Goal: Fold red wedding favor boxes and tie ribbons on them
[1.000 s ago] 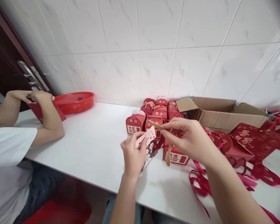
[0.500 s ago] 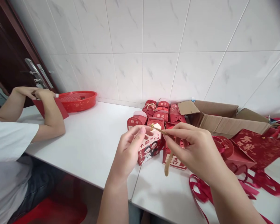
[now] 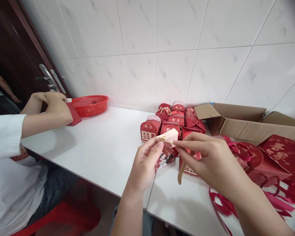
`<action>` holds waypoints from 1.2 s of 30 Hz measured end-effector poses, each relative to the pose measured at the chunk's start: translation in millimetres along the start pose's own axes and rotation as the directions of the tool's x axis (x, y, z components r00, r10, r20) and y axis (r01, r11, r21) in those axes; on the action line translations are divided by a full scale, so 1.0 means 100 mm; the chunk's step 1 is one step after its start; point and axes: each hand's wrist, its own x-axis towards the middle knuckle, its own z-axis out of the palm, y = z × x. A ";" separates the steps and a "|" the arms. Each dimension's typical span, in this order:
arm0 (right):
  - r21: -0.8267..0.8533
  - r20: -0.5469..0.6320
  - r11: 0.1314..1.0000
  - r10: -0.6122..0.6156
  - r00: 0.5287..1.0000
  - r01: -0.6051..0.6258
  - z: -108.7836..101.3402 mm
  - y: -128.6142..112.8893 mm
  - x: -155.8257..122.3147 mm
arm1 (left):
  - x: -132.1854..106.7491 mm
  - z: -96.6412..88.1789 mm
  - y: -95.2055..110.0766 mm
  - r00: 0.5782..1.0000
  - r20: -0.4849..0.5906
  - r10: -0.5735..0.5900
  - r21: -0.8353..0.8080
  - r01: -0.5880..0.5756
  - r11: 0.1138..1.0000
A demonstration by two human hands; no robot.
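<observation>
My left hand (image 3: 145,164) pinches the pink top flap of a small red gift box (image 3: 167,149) printed with a cartoon couple, held just above the white table (image 3: 105,147). My right hand (image 3: 211,159) pinches a tan strap (image 3: 180,170) at the box's top, where a small gold stud shows; the strap's loose end hangs down below my fingers. Behind stands a cluster of finished red gift boxes (image 3: 172,119).
A co-worker in a white shirt sits at the left, both hands (image 3: 52,105) on a red folded box. A red plastic basket (image 3: 89,105) sits by the wall. An open cardboard carton (image 3: 245,123), red paper bags (image 3: 282,154) and red ribbons (image 3: 226,203) lie at right.
My hands have come closer together at the box's top flap, and the box is now tilted with its pink flap up. The co-worker's arms have shifted right. The view has panned.
</observation>
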 end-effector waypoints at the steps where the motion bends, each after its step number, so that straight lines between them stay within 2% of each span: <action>1: 0.019 0.016 1.000 0.011 1.000 -0.011 0.00 0.00 0.00 | 0.00 -0.01 -0.01 1.000 -0.018 0.004 -0.004 -0.004 1.000; 4: 0.164 0.109 0.986 0.010 0.994 -0.028 -0.01 -0.01 0.01 | -0.01 -0.06 -0.03 0.998 -0.050 0.035 -0.017 -0.036 0.999; 6: 0.310 0.176 0.950 -0.020 0.984 -0.036 -0.03 -0.01 0.03 | -0.02 -0.09 -0.04 0.999 -0.030 0.039 -0.026 -0.039 0.999; 9: 0.487 0.226 0.869 -0.031 0.974 -0.085 -0.03 -0.01 0.04 | -0.04 -0.12 -0.03 0.997 0.073 0.000 -0.050 0.003 0.999; 13: 0.612 0.252 0.782 -0.055 0.966 -0.115 0.02 0.00 0.03 | -0.07 -0.13 0.00 0.979 0.202 0.002 -0.067 0.012 0.998; 18: 0.674 0.190 0.732 -0.040 0.981 -0.101 0.04 0.00 0.04 | -0.08 -0.10 -0.02 0.980 0.200 0.002 -0.027 0.004 1.000; 23: 0.688 0.174 0.714 0.017 0.985 -0.134 0.03 0.03 0.05 | -0.08 -0.08 -0.05 0.985 0.170 -0.030 0.037 0.024 0.999; 26: 0.695 0.165 0.704 0.037 0.986 -0.143 0.04 0.04 0.05 | -0.09 -0.08 -0.07 0.981 0.175 -0.080 0.039 0.074 0.996; 28: 0.694 0.170 0.704 0.043 0.985 -0.150 0.04 0.04 0.05 | -0.08 -0.09 -0.07 0.980 0.189 -0.068 0.057 0.059 0.997; 32: 0.722 0.242 0.657 0.054 0.969 -0.217 0.03 0.03 0.06 | -0.06 -0.10 -0.09 0.975 0.221 0.000 0.115 -0.026 0.993; 36: 0.774 0.406 0.505 0.066 0.911 -0.382 0.00 0.03 0.06 | -0.04 -0.11 -0.09 0.959 0.282 0.028 0.050 -0.044 0.998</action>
